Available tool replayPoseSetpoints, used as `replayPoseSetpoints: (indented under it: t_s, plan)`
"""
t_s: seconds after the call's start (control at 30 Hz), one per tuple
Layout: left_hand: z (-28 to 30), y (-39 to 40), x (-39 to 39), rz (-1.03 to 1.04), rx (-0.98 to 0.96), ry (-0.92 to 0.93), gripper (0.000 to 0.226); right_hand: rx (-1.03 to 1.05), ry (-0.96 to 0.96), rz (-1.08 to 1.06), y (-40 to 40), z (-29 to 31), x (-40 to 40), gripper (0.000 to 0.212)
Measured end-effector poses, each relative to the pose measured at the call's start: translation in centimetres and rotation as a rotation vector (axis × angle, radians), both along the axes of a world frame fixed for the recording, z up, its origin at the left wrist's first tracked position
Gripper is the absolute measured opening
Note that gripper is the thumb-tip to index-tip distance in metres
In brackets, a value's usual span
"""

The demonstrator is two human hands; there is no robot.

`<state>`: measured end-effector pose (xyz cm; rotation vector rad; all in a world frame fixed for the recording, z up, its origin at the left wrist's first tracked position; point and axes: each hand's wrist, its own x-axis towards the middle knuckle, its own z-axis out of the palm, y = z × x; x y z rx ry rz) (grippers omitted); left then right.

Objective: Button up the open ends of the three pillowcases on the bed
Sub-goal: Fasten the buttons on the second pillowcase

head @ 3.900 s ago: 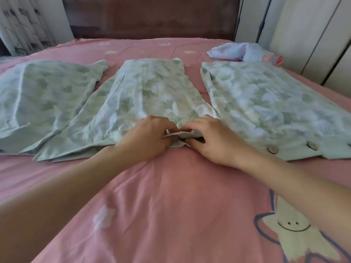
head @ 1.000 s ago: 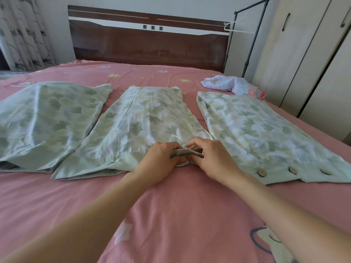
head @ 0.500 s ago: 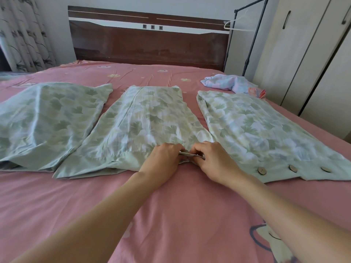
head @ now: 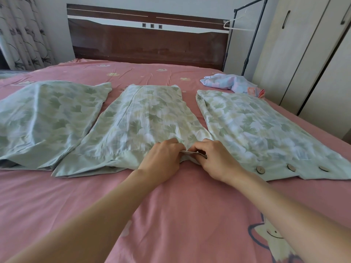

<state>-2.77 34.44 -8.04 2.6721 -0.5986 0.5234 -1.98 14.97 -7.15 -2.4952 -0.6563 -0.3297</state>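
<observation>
Left hand [head: 163,157]: curling its fingers and pinching the near hem of the middle pillowcase [head: 144,126].
Right hand [head: 214,158]: gripping the same hem fold, nearly touching the left.
Middle pillowcase: lying flat on the bed [head: 171,215], thin wrinkled cotton with pale green leaf print.
Right pillowcase [head: 256,130]: lying beside it, showing three round buttons [head: 260,169] along its hem.
Left pillowcase [head: 47,114]: resting puffed and creased.
Bed: wearing a smooth pink sheet.
</observation>
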Motion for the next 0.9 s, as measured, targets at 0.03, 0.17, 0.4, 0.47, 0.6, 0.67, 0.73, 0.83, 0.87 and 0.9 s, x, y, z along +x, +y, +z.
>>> replayPoseSetpoints:
  t_s: [0.03,0.17,0.4,0.47,0.6,0.67,0.73,0.83,0.87,0.9]
  plan:
    - [0.1,-0.2,-0.1,0.008,-0.008,-0.02,0.022,0.007,-0.003,0.001,0.0,0.0,0.0,0.01]
    - [0.6,-0.3,-0.2,0.038,-0.083,-0.017,0.022,0.01,0.002,0.015,-0.1,-0.4,0.0,0.012]
    - [-0.3,1.1,0.0,-0.057,-0.172,0.093,0.027,-0.076,-0.002,0.055,-1.5,0.1,-0.3,0.03]
    - [-0.5,1.7,0.2,-0.072,-0.186,0.156,0.035,-0.068,0.006,0.042,-2.1,0.4,-0.3,0.034]
    - [-0.5,3.0,0.4,-0.078,-0.166,0.234,0.046,-0.066,0.031,0.01,-3.5,1.2,0.2,0.045]
    - [-0.2,3.7,0.3,-0.076,-0.137,0.284,0.055,-0.08,0.061,-0.003,-4.4,1.4,0.4,0.047]
    - [0.1,4.5,0.1,-0.078,-0.105,0.307,0.061,-0.124,0.121,0.01,-5.2,1.3,0.4,0.048]
    - [0.6,6.1,-0.3,-0.068,-0.087,0.32,0.059,-0.212,0.188,0.032,-5.4,1.3,0.5,0.045]
    - [0.7,6.7,-0.4,-0.064,-0.091,0.327,0.058,-0.24,0.201,0.031,-5.4,1.6,0.7,0.041]
    - [0.7,7.4,-0.6,-0.059,-0.092,0.333,0.058,-0.27,0.214,0.034,-5.1,1.9,0.8,0.034]
